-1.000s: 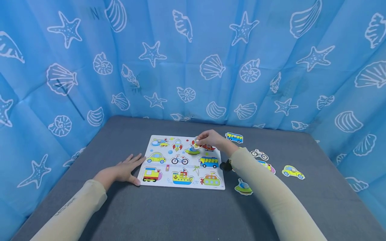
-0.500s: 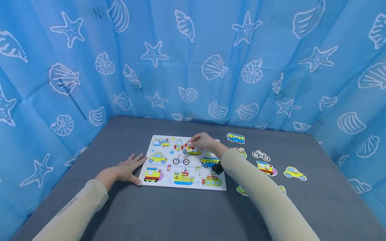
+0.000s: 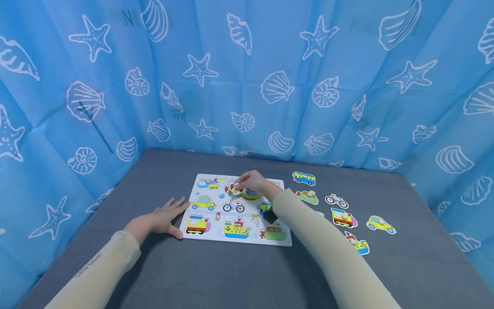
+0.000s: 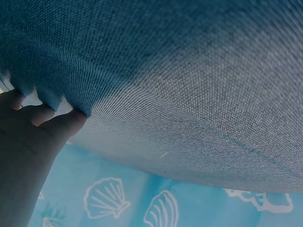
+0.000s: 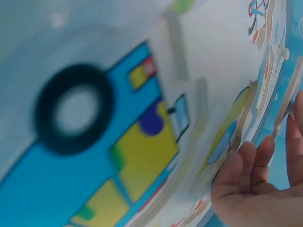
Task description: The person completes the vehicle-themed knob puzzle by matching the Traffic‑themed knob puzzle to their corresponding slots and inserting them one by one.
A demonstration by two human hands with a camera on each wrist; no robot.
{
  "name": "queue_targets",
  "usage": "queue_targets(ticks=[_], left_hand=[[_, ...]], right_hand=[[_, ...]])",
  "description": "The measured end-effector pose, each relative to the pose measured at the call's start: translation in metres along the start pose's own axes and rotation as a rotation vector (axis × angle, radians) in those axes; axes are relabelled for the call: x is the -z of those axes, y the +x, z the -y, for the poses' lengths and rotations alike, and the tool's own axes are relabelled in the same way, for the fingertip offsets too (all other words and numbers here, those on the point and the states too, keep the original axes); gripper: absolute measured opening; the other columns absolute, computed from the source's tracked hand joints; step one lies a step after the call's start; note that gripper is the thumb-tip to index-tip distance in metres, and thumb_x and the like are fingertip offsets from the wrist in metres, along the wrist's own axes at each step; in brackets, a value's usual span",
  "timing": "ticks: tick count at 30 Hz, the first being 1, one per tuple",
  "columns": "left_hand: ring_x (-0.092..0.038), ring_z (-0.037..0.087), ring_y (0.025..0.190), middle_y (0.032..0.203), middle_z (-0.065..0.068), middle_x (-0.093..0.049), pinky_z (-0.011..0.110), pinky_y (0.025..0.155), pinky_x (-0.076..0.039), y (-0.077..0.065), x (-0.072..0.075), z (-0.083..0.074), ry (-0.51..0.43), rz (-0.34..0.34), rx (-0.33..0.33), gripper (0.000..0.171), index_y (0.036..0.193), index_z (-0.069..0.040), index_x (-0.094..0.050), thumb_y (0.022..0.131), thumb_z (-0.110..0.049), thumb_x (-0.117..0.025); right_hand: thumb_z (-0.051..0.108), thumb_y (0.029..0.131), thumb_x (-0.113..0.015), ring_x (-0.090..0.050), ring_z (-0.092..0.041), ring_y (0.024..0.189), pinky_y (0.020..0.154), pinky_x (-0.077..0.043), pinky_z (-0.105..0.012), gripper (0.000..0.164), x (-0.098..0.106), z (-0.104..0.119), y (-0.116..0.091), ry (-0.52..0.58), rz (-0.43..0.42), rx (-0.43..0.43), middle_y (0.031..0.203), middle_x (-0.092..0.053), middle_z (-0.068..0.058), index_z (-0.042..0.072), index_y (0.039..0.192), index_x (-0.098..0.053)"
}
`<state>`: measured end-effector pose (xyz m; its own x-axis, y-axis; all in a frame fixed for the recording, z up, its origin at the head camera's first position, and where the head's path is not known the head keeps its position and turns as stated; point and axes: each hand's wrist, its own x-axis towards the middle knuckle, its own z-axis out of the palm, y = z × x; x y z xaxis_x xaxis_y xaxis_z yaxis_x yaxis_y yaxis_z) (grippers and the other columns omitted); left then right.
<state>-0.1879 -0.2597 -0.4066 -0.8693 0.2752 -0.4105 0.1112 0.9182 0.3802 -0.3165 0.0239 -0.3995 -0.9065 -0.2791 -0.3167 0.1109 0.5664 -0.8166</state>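
Over the upper part of the white puzzle board (image 3: 216, 213), my right hand (image 3: 251, 182) pinches a red-and-white rocket puzzle piece (image 3: 234, 189) by its knob. The piece is tilted and overlaps the printed rocket space. In the right wrist view, the piece (image 5: 288, 101) shows nearly edge-on between thumb and fingers (image 5: 262, 163), just off the board. An airplane piece (image 3: 208, 183) with a knob lies in the board's top left space. My left hand (image 3: 164, 218) rests with fingers spread at the board's left edge. In the left wrist view, its fingertips (image 4: 71, 122) press on the grey cloth.
Right of the board lie several loose knobbed pieces: a bus (image 3: 304, 178), a submarine (image 3: 307, 197), a bicycle (image 3: 337, 201), a train (image 3: 344, 217), a car (image 3: 381, 224) and a ship (image 3: 359, 245). The right sleeve (image 3: 320, 244) hides part of that area. A blue shell-print curtain (image 3: 247, 98) stands behind the table.
My right hand has moved left across the board's top row with the rocket piece, from near the helicopter space to the rocket space. My left hand stays at the board's left edge.
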Motion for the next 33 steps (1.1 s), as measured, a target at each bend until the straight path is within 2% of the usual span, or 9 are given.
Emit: queue_targets(ticks=[4, 9, 15, 22, 33], left_hand=[[0.001, 0.047, 0.144, 0.160, 0.022, -0.011, 0.070, 0.108, -0.008, -0.001, 0.000, -0.002, 0.000, 0.001, 0.004, 0.108, 0.155, -0.007, -0.021, 0.073, -0.041, -0.083], [0.001, 0.047, 0.144, 0.160, 0.022, -0.011, 0.069, 0.108, -0.008, 0.000, -0.001, -0.002, 0.004, -0.001, 0.005, 0.108, 0.155, -0.008, -0.020, 0.073, -0.041, -0.083], [0.002, 0.047, 0.144, 0.160, 0.021, -0.011, 0.069, 0.108, -0.007, 0.002, -0.004, -0.002, 0.004, 0.003, 0.014, 0.108, 0.155, -0.009, -0.020, 0.073, -0.040, -0.083], [0.002, 0.047, 0.144, 0.160, 0.021, -0.009, 0.069, 0.108, -0.008, 0.005, -0.004, 0.002, 0.008, 0.011, 0.011, 0.109, 0.155, -0.009, -0.019, 0.074, -0.041, -0.083], [0.002, 0.047, 0.144, 0.160, 0.021, -0.009, 0.069, 0.108, -0.008, 0.003, -0.002, 0.001, 0.004, 0.016, 0.005, 0.109, 0.155, -0.008, -0.018, 0.074, -0.041, -0.082]], right_hand=[[0.016, 0.087, -0.075, -0.052, -0.025, 0.112, 0.098, -0.041, -0.042, 0.011, -0.006, 0.003, 0.007, -0.025, -0.040, -0.035, 0.116, -0.061, -0.007, 0.011, 0.096, -0.073], [0.017, 0.087, -0.075, -0.049, -0.027, 0.120, 0.102, -0.039, -0.044, 0.010, -0.012, 0.004, 0.012, -0.016, -0.076, -0.062, 0.122, -0.059, -0.009, 0.011, 0.094, -0.073], [0.018, 0.086, -0.076, -0.051, -0.026, 0.114, 0.100, -0.040, -0.043, 0.009, -0.019, 0.006, 0.016, -0.048, -0.107, -0.086, 0.114, -0.061, -0.007, 0.012, 0.092, -0.074], [0.019, 0.085, -0.077, -0.055, -0.021, 0.097, 0.086, -0.045, -0.037, 0.009, -0.023, 0.009, 0.018, -0.126, -0.110, -0.087, 0.097, -0.063, -0.003, 0.012, 0.087, -0.073], [0.020, 0.085, -0.078, -0.054, -0.021, 0.097, 0.089, -0.043, -0.037, 0.010, -0.025, 0.013, 0.024, -0.202, -0.081, -0.096, 0.096, -0.062, -0.002, 0.013, 0.084, -0.072]])
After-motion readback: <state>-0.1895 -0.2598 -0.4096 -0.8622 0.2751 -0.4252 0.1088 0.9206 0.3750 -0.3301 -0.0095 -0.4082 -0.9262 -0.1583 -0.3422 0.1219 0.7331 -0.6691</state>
